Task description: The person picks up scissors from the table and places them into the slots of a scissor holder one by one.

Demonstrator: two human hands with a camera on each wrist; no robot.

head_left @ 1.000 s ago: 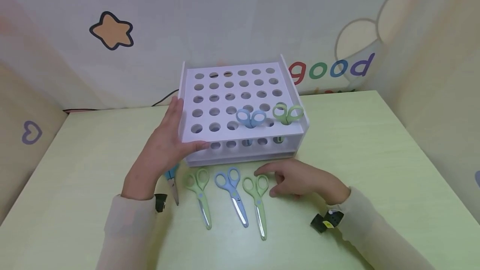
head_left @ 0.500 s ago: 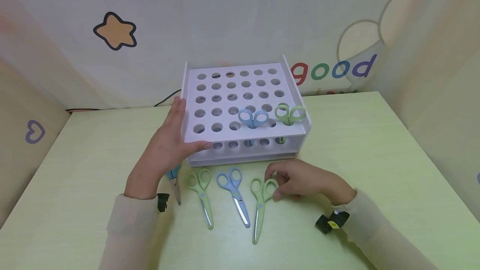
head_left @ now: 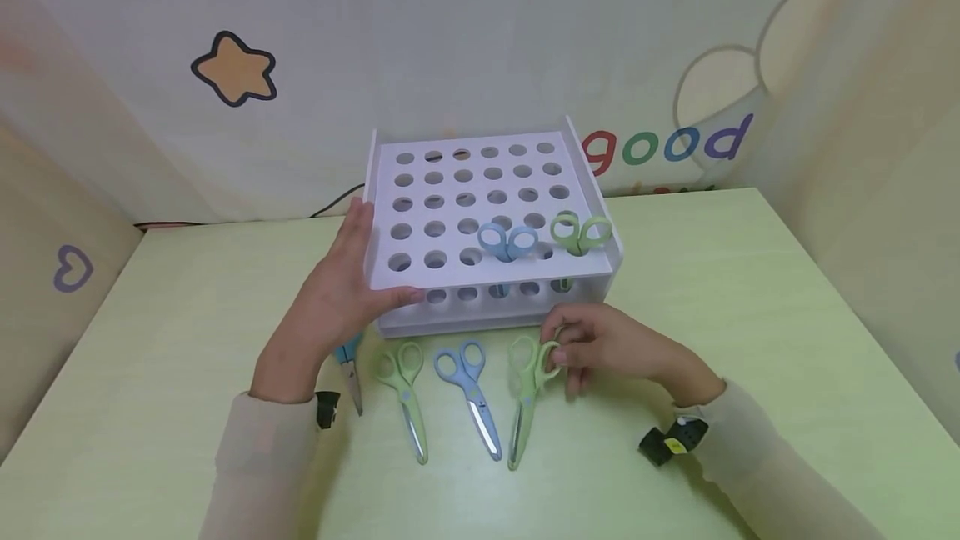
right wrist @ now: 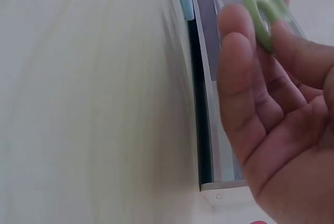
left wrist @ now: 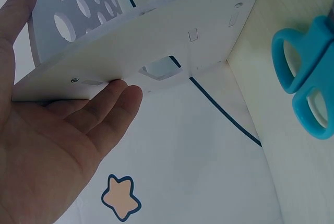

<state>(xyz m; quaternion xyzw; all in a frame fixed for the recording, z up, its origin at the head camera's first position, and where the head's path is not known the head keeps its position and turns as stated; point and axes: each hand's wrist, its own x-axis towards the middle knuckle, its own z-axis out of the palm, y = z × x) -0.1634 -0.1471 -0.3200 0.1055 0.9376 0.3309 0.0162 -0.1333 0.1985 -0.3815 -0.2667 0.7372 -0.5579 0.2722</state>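
Note:
My right hand (head_left: pixel 607 344) pinches one handle loop of green scissors (head_left: pixel 527 397), whose blades point down toward the table's near side. In the right wrist view their green handle (right wrist: pixel 254 10) sits between thumb and fingers. My left hand (head_left: pixel 326 298) holds the front left corner of a white rack with round holes (head_left: pixel 480 277), thumb across the front edge, fingers along the outer side wall (left wrist: pixel 156 36). Blue scissors (head_left: pixel 507 250) and green scissors (head_left: pixel 578 242) stand in the rack's front row, handles up.
Before the rack lie blue scissors (head_left: pixel 472 394), another green pair (head_left: pixel 407 398), and teal scissors (head_left: pixel 349 357) partly hidden by my left wrist. A curtain (head_left: pixel 450 40) hangs behind the table (head_left: pixel 712 290); a dark cable (head_left: pixel 335 200) runs behind the rack.
My right hand has taken hold of the rightmost green scissors on the table; they have swung round and their handles have risen toward the rack. The left hand keeps its place on the rack.

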